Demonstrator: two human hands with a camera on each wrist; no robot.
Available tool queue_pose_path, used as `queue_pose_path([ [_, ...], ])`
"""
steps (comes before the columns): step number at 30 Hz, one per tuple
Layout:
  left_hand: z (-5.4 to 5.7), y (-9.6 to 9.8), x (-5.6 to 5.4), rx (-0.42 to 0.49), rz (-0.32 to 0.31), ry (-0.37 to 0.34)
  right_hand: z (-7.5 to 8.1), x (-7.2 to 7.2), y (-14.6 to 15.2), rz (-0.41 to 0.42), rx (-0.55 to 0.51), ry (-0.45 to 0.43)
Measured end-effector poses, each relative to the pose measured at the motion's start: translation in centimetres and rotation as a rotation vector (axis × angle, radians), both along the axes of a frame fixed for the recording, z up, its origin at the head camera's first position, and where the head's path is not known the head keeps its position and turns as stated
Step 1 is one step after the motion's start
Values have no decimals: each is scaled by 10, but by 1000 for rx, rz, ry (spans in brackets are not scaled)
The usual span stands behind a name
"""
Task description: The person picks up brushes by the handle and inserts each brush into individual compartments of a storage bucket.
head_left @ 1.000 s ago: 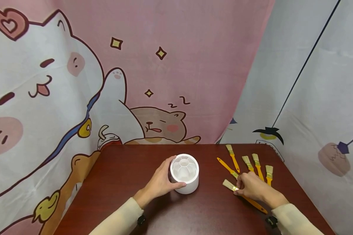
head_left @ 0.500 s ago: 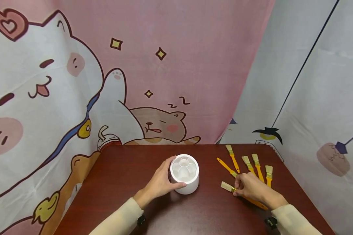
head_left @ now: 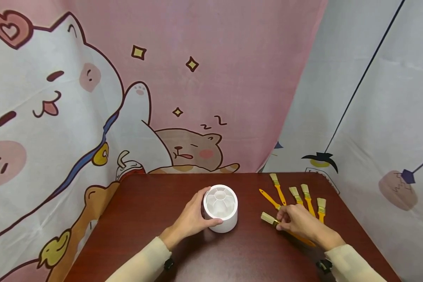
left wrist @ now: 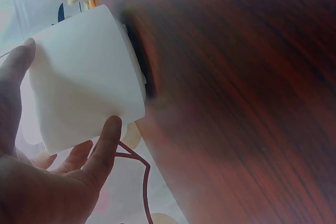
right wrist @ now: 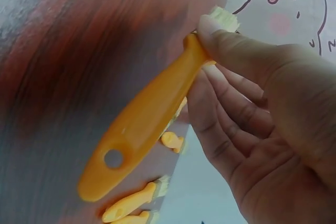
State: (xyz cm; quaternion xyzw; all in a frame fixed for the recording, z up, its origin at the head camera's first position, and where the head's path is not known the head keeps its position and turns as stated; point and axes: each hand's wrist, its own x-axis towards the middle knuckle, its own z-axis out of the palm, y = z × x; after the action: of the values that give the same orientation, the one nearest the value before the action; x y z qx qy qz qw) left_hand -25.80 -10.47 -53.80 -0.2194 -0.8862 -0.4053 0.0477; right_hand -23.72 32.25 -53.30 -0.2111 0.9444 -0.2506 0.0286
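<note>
A white round brush holder (head_left: 228,224), divided inside into several compartments, stands upright on the dark red table. My left hand (head_left: 190,218) holds its left side, thumb at the front and fingers round the back. In the left wrist view its smooth wall (left wrist: 86,72) shows between thumb and fingertips. To the right, my right hand (head_left: 297,223) pinches a flat paintbrush (head_left: 268,218) near its metal band, pale bristles pointing left toward the holder. The right wrist view shows the brush's orange handle (right wrist: 152,106) with a hanging hole, raised off the table.
Several more orange-handled paintbrushes lie on the right of the table, among them one at the back (head_left: 277,188), one beside the right hand (head_left: 269,198) and one at the far right (head_left: 321,209). A cartoon-print cloth (head_left: 232,78) hangs behind the table (head_left: 155,199).
The right hand has shifted slightly left and lifted the paintbrush, its bristle end now further left and higher. The left hand and the holder have stayed in place.
</note>
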Motion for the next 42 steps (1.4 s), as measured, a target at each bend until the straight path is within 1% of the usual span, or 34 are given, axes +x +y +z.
queue_pose_path([
  [4,1,0,1,2,2,-8,6,1,-5,-5,-16,16],
  [16,2,1,3,-2,6,-17,24,3,-23,18,-32,155],
  [20,3,2,2,1,-2,-18,30,3,-28,1,-35,172],
  [29,3,2,2,-2,-2,-23,38,2,-43,-17,-57,254],
  [36,2,1,3,-1,-2,-23,41,4,-53,-27,-69,284],
  [42,2,0,2,-5,-2,-17,47,4,-60,-36,-83,284],
])
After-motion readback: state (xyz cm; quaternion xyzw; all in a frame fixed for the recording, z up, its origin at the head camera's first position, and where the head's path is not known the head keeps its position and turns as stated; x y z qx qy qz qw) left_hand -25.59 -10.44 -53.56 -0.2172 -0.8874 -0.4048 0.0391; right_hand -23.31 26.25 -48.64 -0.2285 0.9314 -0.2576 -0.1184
